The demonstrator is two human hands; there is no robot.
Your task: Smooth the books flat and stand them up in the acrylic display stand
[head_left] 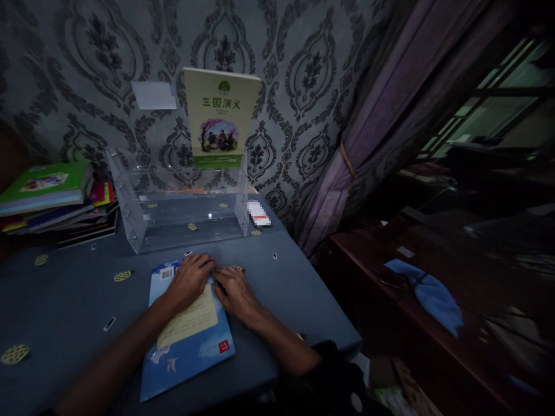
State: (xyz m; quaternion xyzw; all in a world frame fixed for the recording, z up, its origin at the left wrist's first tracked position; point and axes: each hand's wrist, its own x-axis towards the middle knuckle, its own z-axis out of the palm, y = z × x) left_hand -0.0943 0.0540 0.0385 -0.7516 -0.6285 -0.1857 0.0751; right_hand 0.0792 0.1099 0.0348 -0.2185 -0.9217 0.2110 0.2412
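Observation:
A blue book (191, 358) with a pale yellow text panel and a barcode lies back cover up, slightly turned, near the table's front edge. My left hand (193, 280) rests on its upper part, palm down, the fingers laid together over the cover. From the right, my right hand (236, 292) reaches over the book's upper right edge, its thumb apart from its bent fingers. The fingertips of both hands almost meet there. That corner of the book is mostly hidden beneath them.
Behind the book stands a clear acrylic tiered rack (191, 216), with a green and cream book (223, 118) upright at its back. A book pile (47, 190) sits left. A white item (259, 214) lies right of the rack. Beyond the blue tablecloth (303, 300) is a dark red desk (368, 260).

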